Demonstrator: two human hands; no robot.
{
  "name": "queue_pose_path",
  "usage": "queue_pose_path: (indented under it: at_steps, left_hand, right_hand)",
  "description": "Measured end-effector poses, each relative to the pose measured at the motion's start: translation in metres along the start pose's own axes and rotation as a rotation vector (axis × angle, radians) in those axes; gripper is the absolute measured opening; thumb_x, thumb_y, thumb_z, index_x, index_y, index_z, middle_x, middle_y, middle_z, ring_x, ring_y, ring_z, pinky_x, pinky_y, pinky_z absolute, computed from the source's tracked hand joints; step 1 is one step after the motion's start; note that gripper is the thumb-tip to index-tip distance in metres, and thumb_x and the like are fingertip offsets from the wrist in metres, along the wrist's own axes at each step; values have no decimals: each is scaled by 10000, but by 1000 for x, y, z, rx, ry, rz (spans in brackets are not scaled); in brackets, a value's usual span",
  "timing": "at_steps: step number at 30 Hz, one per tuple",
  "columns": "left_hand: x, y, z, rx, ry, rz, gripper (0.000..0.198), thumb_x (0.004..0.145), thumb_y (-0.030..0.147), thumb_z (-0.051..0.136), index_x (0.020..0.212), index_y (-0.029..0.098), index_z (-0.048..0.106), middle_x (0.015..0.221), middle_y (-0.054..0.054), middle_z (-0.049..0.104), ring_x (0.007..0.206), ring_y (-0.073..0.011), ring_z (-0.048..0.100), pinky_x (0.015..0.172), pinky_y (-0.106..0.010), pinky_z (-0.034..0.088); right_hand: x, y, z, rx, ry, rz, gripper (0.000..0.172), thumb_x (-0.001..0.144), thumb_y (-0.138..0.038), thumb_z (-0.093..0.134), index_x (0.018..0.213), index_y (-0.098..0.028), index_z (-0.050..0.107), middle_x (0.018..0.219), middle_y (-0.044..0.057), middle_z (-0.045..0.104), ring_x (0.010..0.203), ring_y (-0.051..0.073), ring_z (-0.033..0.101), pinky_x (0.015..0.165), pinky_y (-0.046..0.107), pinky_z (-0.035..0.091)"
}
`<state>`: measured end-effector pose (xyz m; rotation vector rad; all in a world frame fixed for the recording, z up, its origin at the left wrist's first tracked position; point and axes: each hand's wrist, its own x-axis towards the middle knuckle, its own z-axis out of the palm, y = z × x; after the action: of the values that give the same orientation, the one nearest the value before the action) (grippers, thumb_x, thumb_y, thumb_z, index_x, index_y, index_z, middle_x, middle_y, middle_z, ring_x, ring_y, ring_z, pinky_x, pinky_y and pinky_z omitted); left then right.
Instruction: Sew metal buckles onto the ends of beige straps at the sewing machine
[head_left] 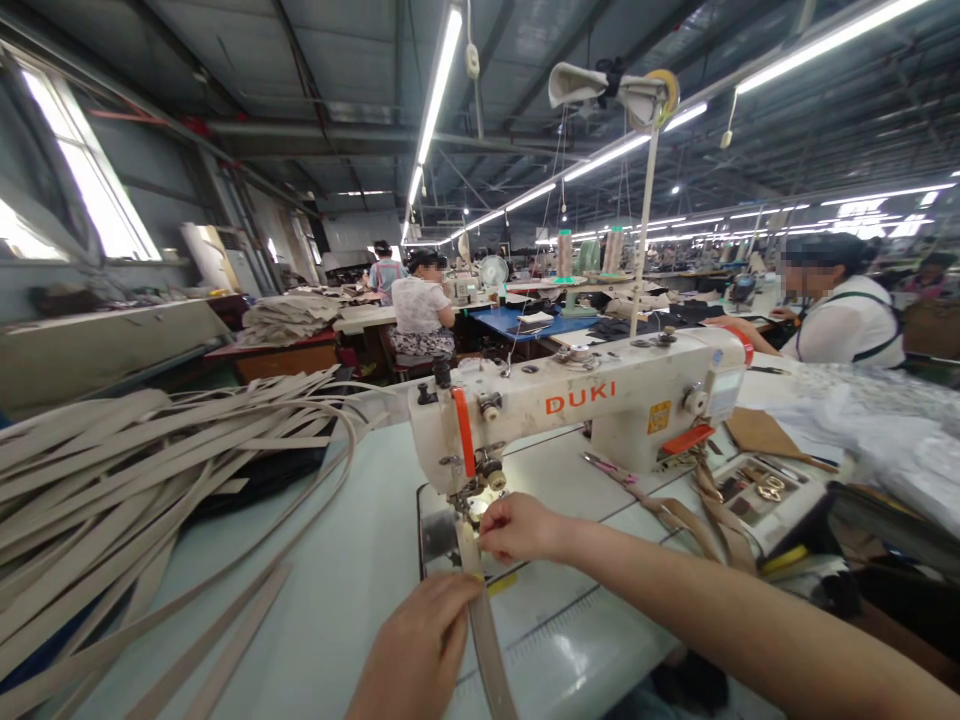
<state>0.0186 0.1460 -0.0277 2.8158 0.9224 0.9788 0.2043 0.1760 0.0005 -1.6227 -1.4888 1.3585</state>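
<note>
A long beige strap (491, 650) runs from the front edge of the table up to the needle area of a white DUKI sewing machine (577, 400). My left hand (424, 640) is closed on this strap, thumb and fingers pinching it just in front of the machine's plate. Close by the presser foot, my right hand (521, 530) is closed in a pinch at the strap's right edge. What its fingertips hold is too small to tell. Light from a small lamp falls behind those fingers.
Many loose beige straps (150, 470) lie heaped on the left of the table. On the right are a pink-handled tool (611, 468), a tray (750, 490) with gold-coloured scissors, and clear plastic (885, 420). Co-workers sit beyond the machine and at the right.
</note>
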Motion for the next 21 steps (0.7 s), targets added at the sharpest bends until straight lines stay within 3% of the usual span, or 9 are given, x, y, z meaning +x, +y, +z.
queue_pose_path:
  at_steps: [3, 5, 10, 18, 21]
  left_hand:
    - [16, -1, 0, 4, -96, -282, 283, 801, 143, 494, 1029, 201, 650, 945, -57, 725, 862, -201, 690, 788, -322, 562]
    - [30, 0, 1, 31, -132, -369, 263, 784, 132, 521, 1006, 174, 655, 959, -81, 710, 913, -230, 669, 832, -370, 537]
    - [48, -1, 8, 20, -182, -270, 216, 826, 99, 468, 821, 175, 671, 863, -74, 669, 873, -227, 640, 813, -371, 515]
    - [37, -11, 17, 45, -126, -227, 255, 865, 147, 425, 795, 169, 670, 840, -90, 675, 843, -241, 647, 795, -411, 531]
    - [35, -13, 19, 41, -77, -212, 259, 858, 161, 421, 797, 185, 671, 841, -84, 689, 818, -238, 657, 778, -409, 544]
  right_hand:
    - [-1, -1, 3, 16, 17, -34, 173, 715, -69, 583, 588, -169, 523, 436, -85, 455, 422, 74, 433, 461, 180, 361]
    - [-1, 0, 4, 20, 29, -53, 158, 708, -64, 571, 599, -169, 528, 441, -85, 453, 419, 72, 428, 449, 176, 351]
    - [2, 6, 7, -16, 54, -83, 114, 679, -60, 552, 636, -163, 576, 452, -81, 452, 436, 78, 445, 449, 173, 363]
    - [1, 9, 7, -209, 130, -169, 105, 691, -99, 596, 719, -161, 675, 484, -71, 473, 509, 87, 491, 498, 173, 359]
    - [-5, 8, 2, -303, 156, -198, 82, 715, -127, 614, 733, -155, 689, 552, -47, 548, 561, 94, 516, 525, 176, 367]
